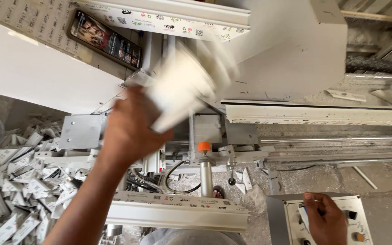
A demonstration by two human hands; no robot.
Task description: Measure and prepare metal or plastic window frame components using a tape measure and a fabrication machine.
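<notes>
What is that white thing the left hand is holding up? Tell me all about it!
The white piece is a short, pale chunk, blurred as if moving, so its details cannot be told. It looks like plastic or foam. The left hand grips its lower end, and it tilts up to the right above the grey machine.

Head-worn view, steeply downward (close) over the cutting machine (291, 50)
</notes>
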